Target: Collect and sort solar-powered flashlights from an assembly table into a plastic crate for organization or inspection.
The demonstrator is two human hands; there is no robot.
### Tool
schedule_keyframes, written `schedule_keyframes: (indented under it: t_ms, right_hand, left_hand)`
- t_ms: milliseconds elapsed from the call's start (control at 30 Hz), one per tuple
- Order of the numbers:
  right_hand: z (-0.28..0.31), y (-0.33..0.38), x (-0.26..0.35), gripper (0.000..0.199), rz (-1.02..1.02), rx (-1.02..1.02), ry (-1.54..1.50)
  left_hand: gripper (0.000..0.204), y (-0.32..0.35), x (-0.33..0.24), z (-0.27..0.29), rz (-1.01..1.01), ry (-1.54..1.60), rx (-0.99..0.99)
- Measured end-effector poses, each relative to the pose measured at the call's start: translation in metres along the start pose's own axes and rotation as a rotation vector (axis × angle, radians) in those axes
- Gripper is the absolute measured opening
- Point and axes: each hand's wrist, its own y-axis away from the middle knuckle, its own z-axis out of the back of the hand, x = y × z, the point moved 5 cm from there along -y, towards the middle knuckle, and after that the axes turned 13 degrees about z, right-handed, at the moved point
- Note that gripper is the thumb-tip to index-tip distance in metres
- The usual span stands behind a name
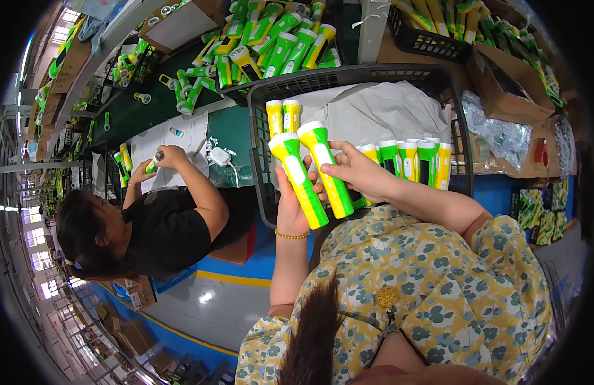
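Note:
My left hand (292, 208) is closed around a yellow-and-green flashlight (298, 178), tilted with its white-rimmed head up and to the left. Beside it my right hand (355, 168) grips a second yellow-and-green flashlight (327, 168), its fingers wrapped round the body from the right. The two flashlights lie almost parallel, light oblong panels facing up. Both are held over a black plastic crate (461, 138) lined with a pale sheet (387, 109). A few flashlights (274, 119) stand in its left corner, and a row of several flashlights (408, 157) stands along its near right side.
Behind the crate is a heap of flashlights (281, 45). To the left a co-worker (175, 224) handles a flashlight part over a white sheet near a white corded device (220, 156). A cardboard box (509, 86) and clear plastic bags (493, 128) lie at the right.

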Motion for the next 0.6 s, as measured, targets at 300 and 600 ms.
schedule_keyframes:
  t_ms: [300, 600]
  right_hand:
    - [0.012, -0.007, -0.016, 0.046, -0.164, -0.104, -0.328]
    - [0.020, -0.006, -0.035, 0.029, -0.332, -0.080, -0.379]
  left_hand:
    - [0.050, -0.004, 0.002, -0.002, 0.139, 0.256, 0.147]
    - [0.046, -0.008, 0.004, 0.008, 0.131, 0.359, 0.069]
